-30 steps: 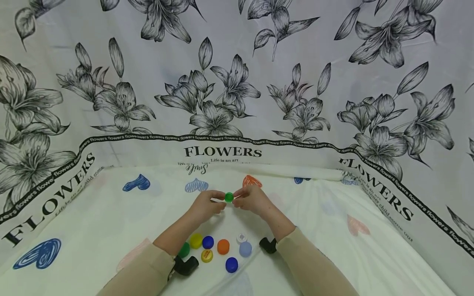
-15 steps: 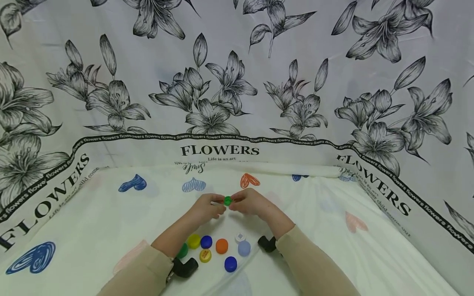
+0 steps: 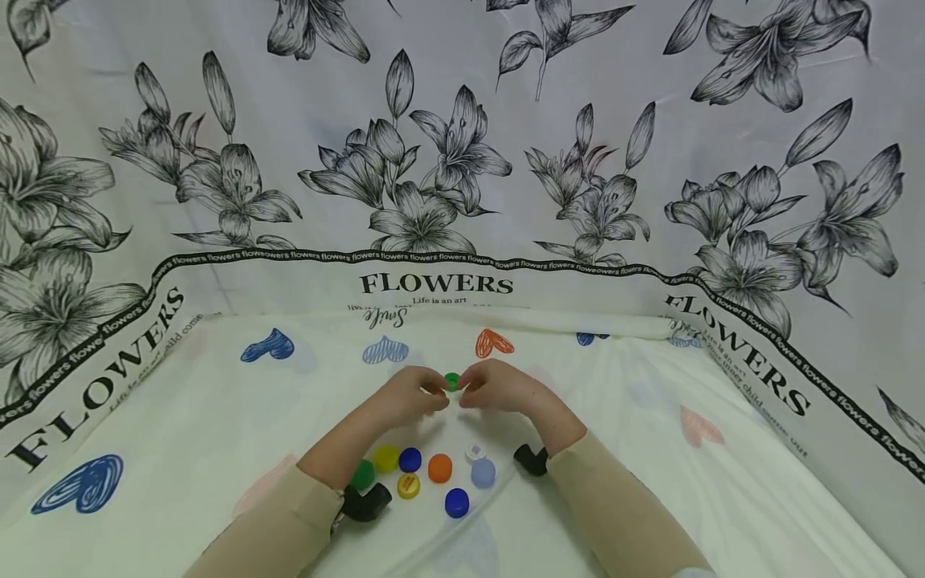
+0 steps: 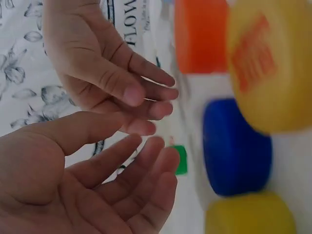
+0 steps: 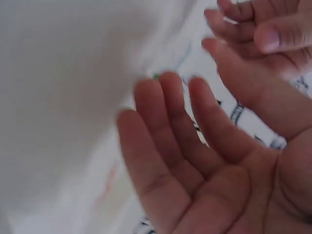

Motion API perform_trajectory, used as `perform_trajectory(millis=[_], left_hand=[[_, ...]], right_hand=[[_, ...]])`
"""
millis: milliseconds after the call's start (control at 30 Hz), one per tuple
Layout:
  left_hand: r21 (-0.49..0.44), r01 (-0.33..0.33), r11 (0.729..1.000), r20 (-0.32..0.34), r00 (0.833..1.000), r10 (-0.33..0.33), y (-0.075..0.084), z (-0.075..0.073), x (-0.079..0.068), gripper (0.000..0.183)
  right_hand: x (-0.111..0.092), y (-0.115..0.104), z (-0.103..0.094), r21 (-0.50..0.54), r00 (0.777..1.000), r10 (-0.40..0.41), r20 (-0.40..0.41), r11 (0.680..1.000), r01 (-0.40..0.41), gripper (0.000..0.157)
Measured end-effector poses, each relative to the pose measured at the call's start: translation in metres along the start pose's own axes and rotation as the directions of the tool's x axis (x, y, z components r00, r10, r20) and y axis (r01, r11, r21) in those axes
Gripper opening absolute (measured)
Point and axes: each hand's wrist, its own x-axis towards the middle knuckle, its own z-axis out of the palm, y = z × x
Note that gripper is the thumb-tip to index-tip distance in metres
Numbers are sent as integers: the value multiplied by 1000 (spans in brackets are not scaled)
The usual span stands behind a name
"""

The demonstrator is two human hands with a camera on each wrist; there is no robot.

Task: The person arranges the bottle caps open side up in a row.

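Note:
A small green bottle cap (image 3: 451, 381) lies on the white cloth, partly hidden between my two hands in the head view. My left hand (image 3: 412, 395) is just to its left, its fingers loosely bent with nothing held. On the other side, my right hand (image 3: 506, 389) also has relaxed, bent fingers and an unfilled palm. The left wrist view shows the green cap (image 4: 181, 159) on the cloth beyond my left fingertips, apart from them. Only a speck of the green cap (image 5: 156, 76) shows past my right fingertips in the right wrist view.
Nearer me lie several caps: green (image 3: 363, 474), yellow (image 3: 386, 458), blue (image 3: 409, 460), orange (image 3: 439, 468), printed yellow (image 3: 408, 486), white (image 3: 475, 453), light blue (image 3: 483, 473) and dark blue (image 3: 457, 503). Black curved pieces (image 3: 366, 502) sit by both wrists. A flowered curtain (image 3: 433, 185) hangs behind.
Earlier, both hands pinched the green cap between their fingertips. Now the cap is let go and lies on the cloth, and the fingers have come slightly away toward me.

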Motion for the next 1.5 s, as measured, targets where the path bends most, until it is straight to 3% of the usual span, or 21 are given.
perform_trajectory(millis=[100,267,433,600,700,833,1033,1200,1367,1500], left_hand=[[75,-79,994,93,993,72,11,1,-3,20],[156,-151,976,199,973,119,18,16,-11,17],[243,-204,948,186,969,161,12,35,-18,24],[281,-275,919,169,957,235,12,46,-21,17],[269,-280,922,163,956,243,13,47,-21,16],[240,-268,933,144,960,239,10,41,-18,9],[102,-183,978,103,980,173,4,29,-8,8],[-20,-58,998,-9,998,58,8,20,0,5],[-94,-3,996,-115,993,-8,15,16,6,7],[-131,-17,991,-167,986,-6,15,17,10,8]], right_hand=[[-11,-9,-9,-152,997,-3,77,988,15,15],[-27,-19,-6,-337,980,74,186,942,-7,15],[-32,-25,11,-450,966,134,220,893,-21,15],[-34,-26,19,-461,972,181,147,882,-95,22],[-34,-25,19,-464,977,169,128,881,-92,21],[-29,-24,14,-473,982,103,157,881,-17,15],[-24,-19,2,-352,991,34,132,936,15,10],[-21,-10,-5,-202,996,-1,91,979,20,5],[-16,-1,-9,7,999,-5,33,1000,5,7],[-7,3,-13,120,999,22,-46,993,-16,10]])
